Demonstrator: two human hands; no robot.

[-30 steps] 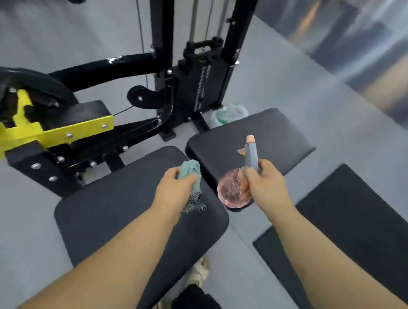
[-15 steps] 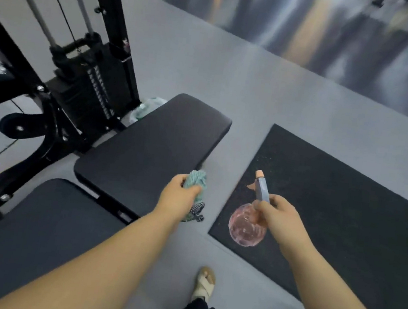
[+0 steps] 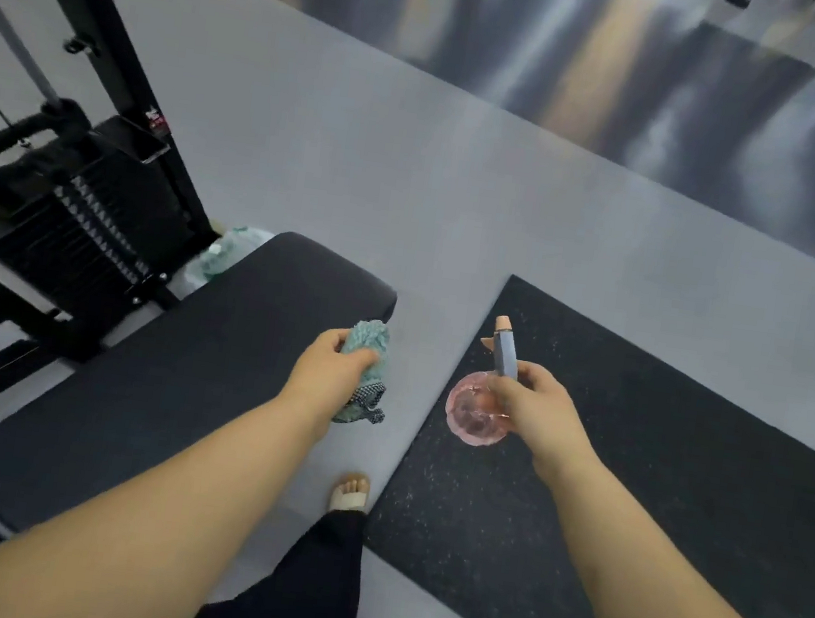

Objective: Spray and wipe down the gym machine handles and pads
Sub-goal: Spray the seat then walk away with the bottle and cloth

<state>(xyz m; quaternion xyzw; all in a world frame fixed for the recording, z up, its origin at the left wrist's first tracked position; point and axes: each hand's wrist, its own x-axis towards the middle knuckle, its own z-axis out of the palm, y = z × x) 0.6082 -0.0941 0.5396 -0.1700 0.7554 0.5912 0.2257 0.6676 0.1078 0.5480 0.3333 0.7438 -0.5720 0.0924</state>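
My left hand (image 3: 332,374) grips a bunched teal cloth (image 3: 368,350), held over the right edge of a long black bench pad (image 3: 188,383). A pink round spray bottle (image 3: 477,416) with a grey-blue nozzle hangs in my right hand (image 3: 534,411), above the corner of a black speckled floor mat (image 3: 633,468). The nozzle points up and away from me. Both hands float above the surfaces; the cloth does not clearly touch the pad.
A black weight stack (image 3: 90,225) with upright frame posts and cables stands at the left. A pale green plastic bag (image 3: 227,248) lies behind the pad's far end. My sandalled foot (image 3: 349,495) stands on grey floor between pad and mat.
The view has swung right: the yellow machine part and the nearer pad slid out of sight to the left. Both hands now hover by the far pad's right edge and the mat, grips unchanged.
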